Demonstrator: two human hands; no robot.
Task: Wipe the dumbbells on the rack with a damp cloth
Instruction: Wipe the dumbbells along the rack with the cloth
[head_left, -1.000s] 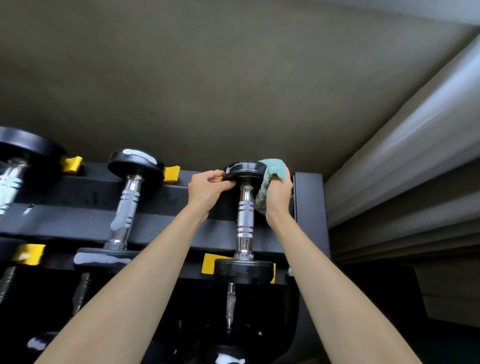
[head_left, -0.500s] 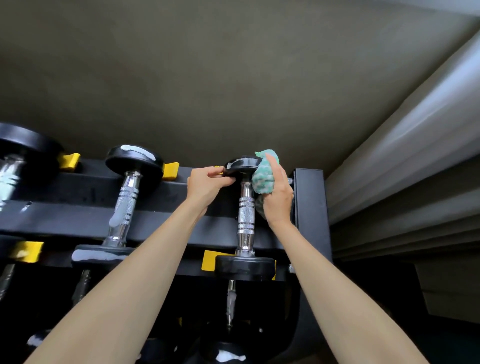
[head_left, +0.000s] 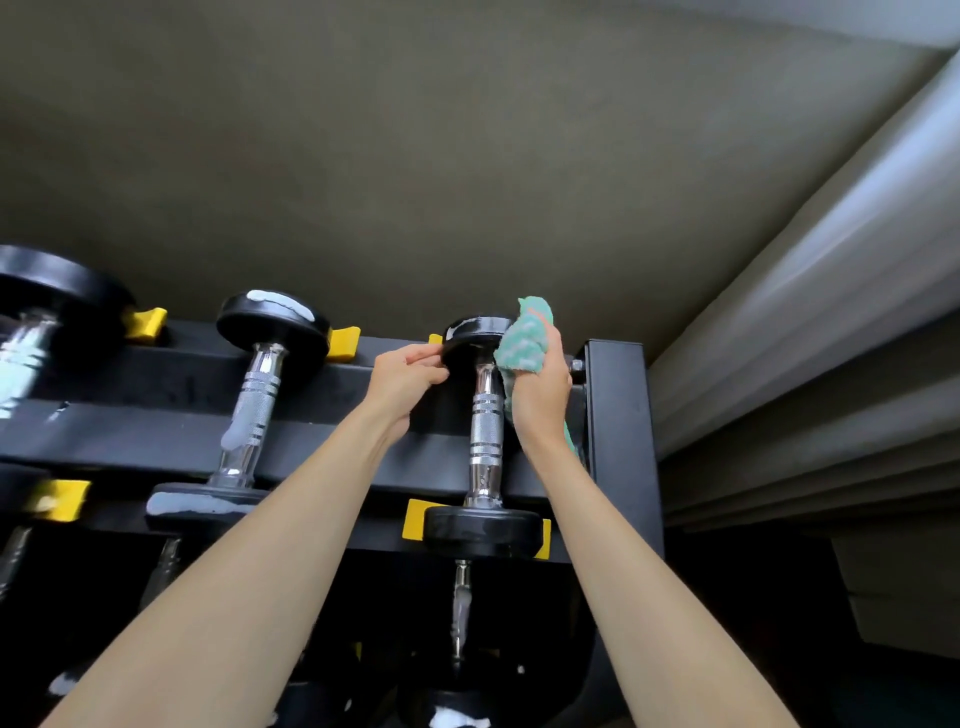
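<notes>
A dumbbell (head_left: 485, 431), cloth (head_left: 524, 343) at its far head (head_left: 475, 332)
The right hand (head_left: 540, 395) grips the cloth beside it; left hand (head_left: 405, 374) pinches its rim.

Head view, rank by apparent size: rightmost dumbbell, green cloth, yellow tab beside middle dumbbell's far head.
1. rightmost dumbbell
2. green cloth, partly hidden in the right hand
3. yellow tab, clearly smallest

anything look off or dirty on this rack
Yes: the middle dumbbell has whitish smears on both black ends and a blob on its handle. The right dumbbell, by the cloth, looks cleaner; nothing seems askew.
</notes>
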